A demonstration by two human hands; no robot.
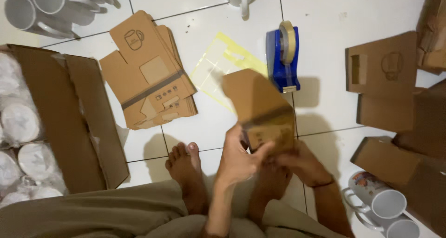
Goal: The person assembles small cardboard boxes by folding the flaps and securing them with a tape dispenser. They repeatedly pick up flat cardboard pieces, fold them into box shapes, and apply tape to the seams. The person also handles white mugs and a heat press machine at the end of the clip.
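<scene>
At far left, a large open carton [69,122] held white mugs wrapped in plastic [21,122], with bare white mugs [42,8] lying on the tiled floor [325,29] above it. Beside it lay a stack of flat cardboard box blanks [148,75], then a yellow plastic sheet [213,63] and a blue tape dispenser [283,56]. At centre, a seated person, bare foot [186,168] on the tiles, worked a single small cardboard box [260,110], blurred by motion. The left hand [239,159] curled closed around the box's lower edge, thumb pressed to its face; the right hand [302,163] gripped it from beneath, fingers partly hidden. The step appeared to be folding the blank into shape; next would likely call for squaring the panels and tucking flaps. At right sat folded boxes [385,66] and two printed mugs [381,201].
</scene>
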